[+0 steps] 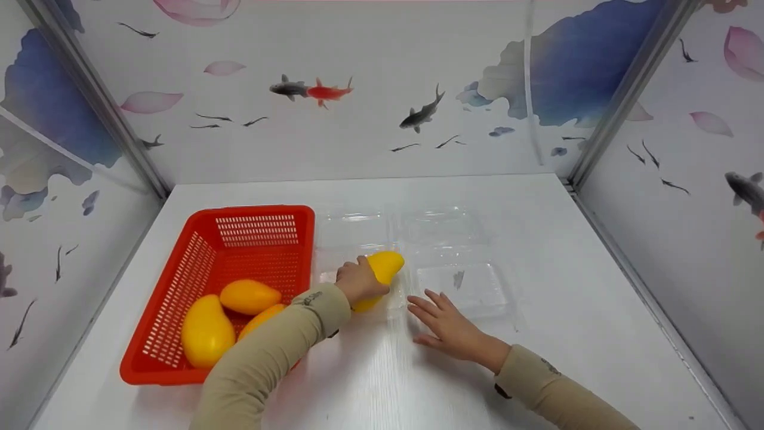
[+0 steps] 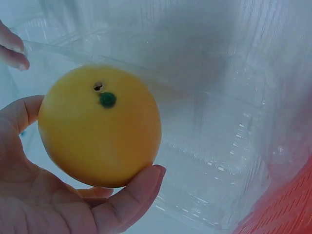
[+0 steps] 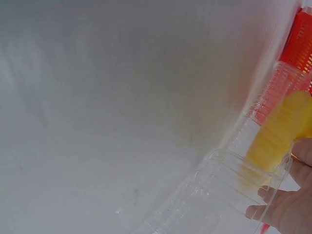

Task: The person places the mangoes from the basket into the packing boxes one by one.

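My left hand (image 1: 362,280) grips a yellow mango (image 1: 386,266), fingers and thumb curled round it, over the left clear plastic box (image 1: 353,227). In the left wrist view the mango's rounded end (image 2: 100,139), with a green dot and a small hole, faces the camera. My right hand (image 1: 449,329) has its fingers spread at the near left corner of the right clear plastic box (image 1: 477,283). From the right wrist, that hand (image 3: 292,200) appears beside clear plastic, with the mango (image 3: 275,136) beyond.
A red slotted basket (image 1: 311,251) stands left of the boxes. In it lie a large mango (image 1: 208,331), a smaller one (image 1: 249,297) and another (image 1: 259,319) partly hidden by my left sleeve. Printed wall panels (image 1: 358,143) enclose the white table (image 1: 573,286) at the back and sides.
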`<state>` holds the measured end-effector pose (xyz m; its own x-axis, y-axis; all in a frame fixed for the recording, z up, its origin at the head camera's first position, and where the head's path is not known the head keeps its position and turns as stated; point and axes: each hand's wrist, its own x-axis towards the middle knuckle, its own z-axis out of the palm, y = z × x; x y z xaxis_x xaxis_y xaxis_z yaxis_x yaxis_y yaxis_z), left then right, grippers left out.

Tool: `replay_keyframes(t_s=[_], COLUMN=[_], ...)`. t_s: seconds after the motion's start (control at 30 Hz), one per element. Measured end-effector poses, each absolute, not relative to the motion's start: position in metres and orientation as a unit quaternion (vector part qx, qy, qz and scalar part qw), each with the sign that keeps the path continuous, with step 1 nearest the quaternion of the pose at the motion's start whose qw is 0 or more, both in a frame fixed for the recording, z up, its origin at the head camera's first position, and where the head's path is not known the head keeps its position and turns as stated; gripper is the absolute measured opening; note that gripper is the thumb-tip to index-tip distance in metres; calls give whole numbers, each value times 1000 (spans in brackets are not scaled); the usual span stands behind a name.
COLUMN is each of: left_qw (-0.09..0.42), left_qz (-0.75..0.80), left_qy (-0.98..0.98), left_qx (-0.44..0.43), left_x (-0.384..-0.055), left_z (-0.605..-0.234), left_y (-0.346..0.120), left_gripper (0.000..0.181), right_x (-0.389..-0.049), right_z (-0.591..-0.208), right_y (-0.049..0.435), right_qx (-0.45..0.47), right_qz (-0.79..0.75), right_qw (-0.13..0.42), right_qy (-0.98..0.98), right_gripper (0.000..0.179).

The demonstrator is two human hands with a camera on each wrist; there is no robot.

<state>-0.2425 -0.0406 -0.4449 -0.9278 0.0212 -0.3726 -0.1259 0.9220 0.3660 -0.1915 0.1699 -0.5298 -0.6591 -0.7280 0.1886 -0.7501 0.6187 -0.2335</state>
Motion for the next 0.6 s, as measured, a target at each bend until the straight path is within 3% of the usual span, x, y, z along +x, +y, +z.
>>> replay_keyframes(t_s=[0.17, 0.6], left_qw=[197, 191], left_qz=[205, 244], left_qy=[957, 946], left_qx=[-53, -93], left_x=[-240, -240], left_z=[-448, -465], left_y=[-36, -31], left_gripper=[89, 84], right_x=[-191, -189], right_z=[-529, -528], right_y=[169, 168], right_qx=[397, 403], right_qz=[139, 139], right_qw=[7, 20], right_qy=[-907, -905], right_gripper=[61, 62])
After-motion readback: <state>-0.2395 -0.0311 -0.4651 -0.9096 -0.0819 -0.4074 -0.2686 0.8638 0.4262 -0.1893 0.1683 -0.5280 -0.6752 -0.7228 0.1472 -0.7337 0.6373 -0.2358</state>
